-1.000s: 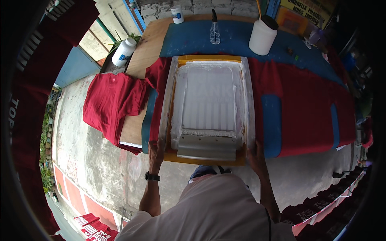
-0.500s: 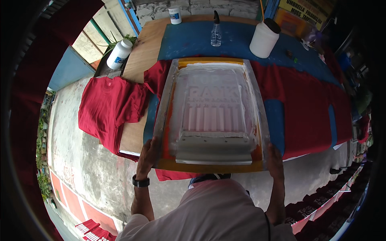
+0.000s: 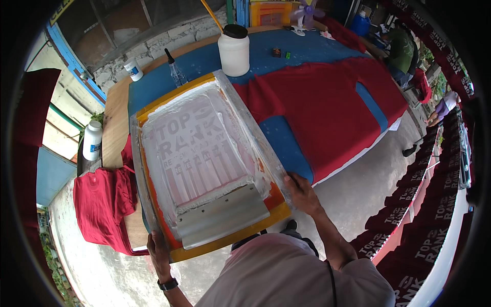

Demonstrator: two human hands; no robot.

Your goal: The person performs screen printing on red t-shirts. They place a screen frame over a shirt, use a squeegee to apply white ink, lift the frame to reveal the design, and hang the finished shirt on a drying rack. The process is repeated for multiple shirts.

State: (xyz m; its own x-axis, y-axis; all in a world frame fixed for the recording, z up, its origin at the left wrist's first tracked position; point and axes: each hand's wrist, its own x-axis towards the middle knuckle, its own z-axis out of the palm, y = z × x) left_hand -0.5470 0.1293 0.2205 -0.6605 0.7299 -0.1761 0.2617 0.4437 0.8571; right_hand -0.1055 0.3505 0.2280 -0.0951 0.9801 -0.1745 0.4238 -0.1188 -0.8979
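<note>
Screen (image 3: pixel 197 146) had shifted left and slanted in view, left hand (image 3: pixel 159 250) and right hand (image 3: pixel 304 194) grasping its sides over the near edge of the table (image 3: pixel 286 138). Work appeared partly done: flat shirt (image 3: pixel 327 115) showed no print; printed shirts (image 3: pixel 429 225) hung at right.

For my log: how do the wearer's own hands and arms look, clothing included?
The left hand and right hand are ungloved. A black watch-like band circles the left wrist; the right wrist shows none. The pale shirt has a short sleeve on the right arm, and a thin dark cord runs over the shirt.
</note>
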